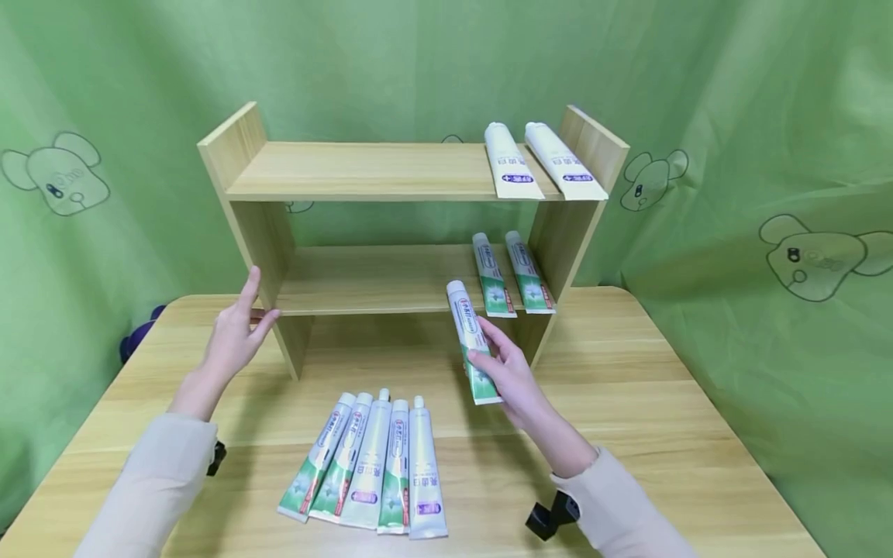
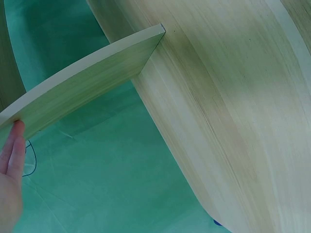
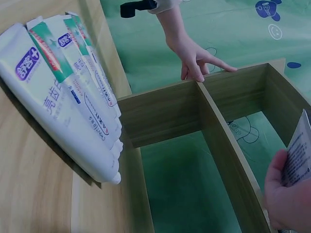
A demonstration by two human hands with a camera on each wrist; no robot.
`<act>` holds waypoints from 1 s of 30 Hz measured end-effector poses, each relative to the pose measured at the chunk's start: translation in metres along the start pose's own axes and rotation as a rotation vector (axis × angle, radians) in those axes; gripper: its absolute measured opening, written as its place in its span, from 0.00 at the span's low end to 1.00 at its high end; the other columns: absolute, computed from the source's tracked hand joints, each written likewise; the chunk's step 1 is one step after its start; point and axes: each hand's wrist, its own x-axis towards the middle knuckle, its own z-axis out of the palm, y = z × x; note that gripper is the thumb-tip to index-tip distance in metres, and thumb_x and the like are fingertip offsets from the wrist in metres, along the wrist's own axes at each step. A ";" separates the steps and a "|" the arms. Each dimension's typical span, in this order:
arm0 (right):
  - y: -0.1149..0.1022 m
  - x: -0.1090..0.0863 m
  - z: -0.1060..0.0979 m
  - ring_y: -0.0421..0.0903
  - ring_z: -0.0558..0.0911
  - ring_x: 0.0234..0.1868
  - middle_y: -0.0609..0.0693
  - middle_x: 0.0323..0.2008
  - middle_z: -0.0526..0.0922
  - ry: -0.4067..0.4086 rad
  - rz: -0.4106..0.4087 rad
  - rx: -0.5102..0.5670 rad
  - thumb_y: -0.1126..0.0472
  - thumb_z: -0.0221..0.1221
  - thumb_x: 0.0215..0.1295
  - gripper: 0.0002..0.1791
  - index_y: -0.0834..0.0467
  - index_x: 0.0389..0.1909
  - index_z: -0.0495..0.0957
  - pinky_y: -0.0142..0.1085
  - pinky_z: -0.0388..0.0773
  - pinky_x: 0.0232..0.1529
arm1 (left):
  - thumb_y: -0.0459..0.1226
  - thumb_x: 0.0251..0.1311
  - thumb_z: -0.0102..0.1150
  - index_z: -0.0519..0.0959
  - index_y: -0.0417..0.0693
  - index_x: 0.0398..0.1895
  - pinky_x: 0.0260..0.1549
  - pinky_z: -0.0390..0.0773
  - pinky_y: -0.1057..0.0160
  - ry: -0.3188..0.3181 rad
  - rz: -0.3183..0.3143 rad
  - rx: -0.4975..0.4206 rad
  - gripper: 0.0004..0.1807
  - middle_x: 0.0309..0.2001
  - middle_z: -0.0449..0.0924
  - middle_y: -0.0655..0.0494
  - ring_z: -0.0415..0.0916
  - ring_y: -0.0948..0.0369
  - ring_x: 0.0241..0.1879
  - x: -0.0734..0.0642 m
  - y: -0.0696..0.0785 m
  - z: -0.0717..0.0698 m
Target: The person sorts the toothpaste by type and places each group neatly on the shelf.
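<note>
My right hand [image 1: 515, 381] grips a green-and-white toothpaste tube [image 1: 465, 322] near its flat end, cap pointing up and away, just in front of the middle board [image 1: 370, 280] of a wooden shelf. On that board, to the right, lie two similar green-and-white tubes [image 1: 493, 277]. My left hand [image 1: 232, 341] rests against the shelf's left side panel [image 1: 261, 244], its fingers extended at the front edge, as the right wrist view also shows. Several toothpaste tubes [image 1: 367, 469], some green-and-white and some white with purple labels, lie fanned out on the table before the shelf.
Two white tubes [image 1: 515, 163] lie at the right end of the top board [image 1: 363, 167], flat ends at the front edge. The wooden table [image 1: 628, 403] carries the shelf. A green curtain [image 1: 418, 70] with mouse-head drawings surrounds it at the back and sides.
</note>
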 end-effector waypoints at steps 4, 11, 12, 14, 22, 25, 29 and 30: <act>0.000 0.003 0.002 0.41 0.74 0.40 0.60 0.66 0.52 -0.011 0.016 0.016 0.73 0.47 0.61 0.38 0.59 0.70 0.43 0.26 0.77 0.39 | 0.23 0.49 0.61 0.39 0.65 0.72 0.24 0.80 0.45 0.000 0.005 0.006 0.55 0.48 0.69 0.21 0.78 0.39 0.26 -0.001 0.000 0.001; -0.003 0.011 0.007 0.42 0.74 0.41 0.59 0.66 0.53 0.023 0.034 0.055 0.74 0.47 0.59 0.39 0.58 0.71 0.44 0.28 0.77 0.45 | 0.22 0.48 0.61 0.40 0.64 0.72 0.24 0.80 0.44 0.010 0.009 0.009 0.55 0.46 0.70 0.21 0.78 0.39 0.26 0.001 0.000 0.001; -0.003 0.013 0.008 0.42 0.75 0.41 0.59 0.66 0.54 0.029 0.037 0.064 0.74 0.48 0.59 0.39 0.57 0.71 0.45 0.27 0.77 0.43 | 0.22 0.48 0.61 0.40 0.64 0.72 0.24 0.80 0.44 0.011 0.009 0.011 0.55 0.47 0.69 0.21 0.78 0.39 0.26 0.001 -0.001 0.001; -0.003 0.015 0.008 0.41 0.76 0.40 0.59 0.66 0.56 0.039 0.038 0.072 0.73 0.48 0.61 0.38 0.56 0.71 0.46 0.27 0.78 0.41 | 0.22 0.48 0.61 0.40 0.64 0.72 0.25 0.79 0.44 0.012 0.008 0.014 0.55 0.47 0.69 0.21 0.78 0.39 0.26 0.001 -0.001 0.001; -0.002 0.022 0.009 0.41 0.75 0.43 0.60 0.56 0.68 0.069 -0.012 -0.054 0.69 0.51 0.63 0.35 0.54 0.70 0.50 0.28 0.76 0.46 | 0.22 0.49 0.61 0.40 0.64 0.72 0.26 0.79 0.43 0.008 -0.004 0.014 0.54 0.51 0.66 0.22 0.78 0.38 0.27 0.000 0.000 0.000; -0.002 0.024 0.009 0.40 0.76 0.39 0.57 0.48 0.74 0.081 -0.047 -0.120 0.69 0.52 0.63 0.34 0.55 0.69 0.51 0.29 0.76 0.44 | 0.22 0.49 0.60 0.40 0.64 0.72 0.26 0.79 0.43 0.005 -0.004 0.014 0.54 0.52 0.66 0.22 0.78 0.38 0.27 0.000 0.000 0.000; -0.001 0.028 0.008 0.39 0.75 0.33 0.48 0.34 0.77 0.098 -0.074 -0.196 0.67 0.54 0.62 0.33 0.55 0.68 0.55 0.28 0.76 0.36 | 0.22 0.48 0.61 0.40 0.63 0.72 0.25 0.79 0.43 0.005 0.001 0.016 0.55 0.50 0.68 0.22 0.78 0.38 0.27 -0.001 0.000 0.001; -0.001 0.029 0.008 0.39 0.75 0.32 0.47 0.32 0.77 0.103 -0.077 -0.208 0.67 0.54 0.62 0.32 0.55 0.67 0.55 0.28 0.75 0.34 | 0.22 0.48 0.61 0.40 0.63 0.72 0.25 0.79 0.43 0.007 0.001 0.016 0.55 0.50 0.68 0.22 0.78 0.38 0.27 -0.001 0.001 0.001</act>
